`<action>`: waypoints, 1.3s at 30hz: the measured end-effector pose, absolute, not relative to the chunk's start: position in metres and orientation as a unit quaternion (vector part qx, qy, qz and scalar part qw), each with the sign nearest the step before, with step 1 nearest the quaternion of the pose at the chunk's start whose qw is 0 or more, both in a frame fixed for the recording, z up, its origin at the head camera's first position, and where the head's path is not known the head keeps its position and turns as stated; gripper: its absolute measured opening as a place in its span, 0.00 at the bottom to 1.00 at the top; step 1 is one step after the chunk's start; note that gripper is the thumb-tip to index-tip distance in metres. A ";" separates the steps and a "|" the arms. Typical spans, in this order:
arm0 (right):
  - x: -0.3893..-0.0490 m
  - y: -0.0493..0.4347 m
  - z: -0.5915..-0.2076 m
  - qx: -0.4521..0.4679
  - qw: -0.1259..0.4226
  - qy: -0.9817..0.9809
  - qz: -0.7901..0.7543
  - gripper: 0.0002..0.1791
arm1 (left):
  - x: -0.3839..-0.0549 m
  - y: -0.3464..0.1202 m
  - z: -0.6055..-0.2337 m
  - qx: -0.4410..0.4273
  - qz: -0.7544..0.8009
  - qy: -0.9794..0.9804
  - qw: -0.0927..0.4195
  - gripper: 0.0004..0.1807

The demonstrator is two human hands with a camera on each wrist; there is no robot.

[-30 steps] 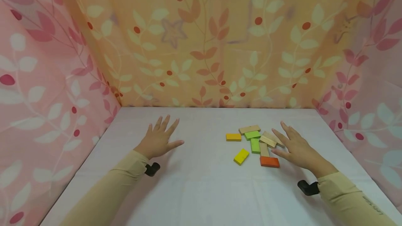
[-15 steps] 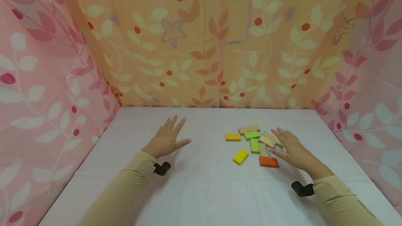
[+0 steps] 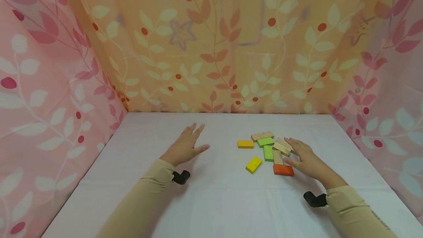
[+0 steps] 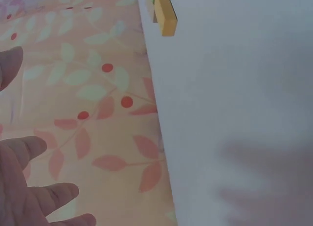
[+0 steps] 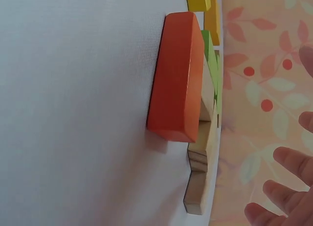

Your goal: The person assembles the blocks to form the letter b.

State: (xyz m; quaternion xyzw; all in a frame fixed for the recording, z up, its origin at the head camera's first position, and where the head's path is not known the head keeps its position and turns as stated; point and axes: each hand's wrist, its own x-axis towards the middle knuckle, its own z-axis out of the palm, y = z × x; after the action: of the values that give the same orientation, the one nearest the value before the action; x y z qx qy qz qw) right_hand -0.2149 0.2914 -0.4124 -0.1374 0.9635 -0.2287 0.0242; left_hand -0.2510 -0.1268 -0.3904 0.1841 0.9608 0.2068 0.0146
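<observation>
A: What's changed, left to right?

B: The left hand (image 3: 183, 147) has slid rightward, to just left of the frame's centre, fingers apart and holding nothing. The blocks (image 3: 268, 150), right of centre, lie unmoved. Beside them the right hand (image 3: 308, 162) has edged leftward, its fingers nearer together, thumb apart, nothing gripped.

A: Meaning?

B: I'd judge both hands are closing in on the blocks; none is taken up yet.

A: And how do the blocks point?

B: Leftmost, the amber block (image 3: 245, 144) has its long axis straight across the frame. Below it, the yellow block (image 3: 253, 165) slants from lower left to upper right. The top wooden block (image 3: 262, 136) runs nearly across, its right end slightly higher. The lower green block (image 3: 268, 154) runs up and down the frame. The orange-red block (image 3: 283, 170), lower right of the cluster, lies across.
</observation>
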 end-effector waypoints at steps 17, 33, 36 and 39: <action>-0.222 0.287 -0.435 -0.085 0.066 0.952 -0.286 0.42 | -0.261 -0.060 -0.422 0.194 0.265 0.944 0.042 0.41; -0.221 0.289 -0.443 -0.087 0.056 0.958 -0.269 0.41 | -0.270 -0.009 -0.442 0.181 0.338 0.917 0.106 0.35; -0.219 0.289 -0.443 -0.095 0.044 0.957 -0.269 0.39 | -0.271 -0.002 -0.446 0.176 0.343 0.914 0.124 0.32; -0.217 0.289 -0.443 -0.105 0.040 0.955 -0.275 0.36 | -0.270 0.003 -0.450 0.173 0.348 0.911 0.140 0.28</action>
State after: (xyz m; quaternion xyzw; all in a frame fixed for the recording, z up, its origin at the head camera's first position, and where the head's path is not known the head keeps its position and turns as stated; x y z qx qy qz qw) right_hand -0.2165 0.2892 -0.4427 -0.1053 0.9548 -0.2752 0.0397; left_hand -0.2700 0.0029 -0.4501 0.1730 0.9105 0.3483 0.1402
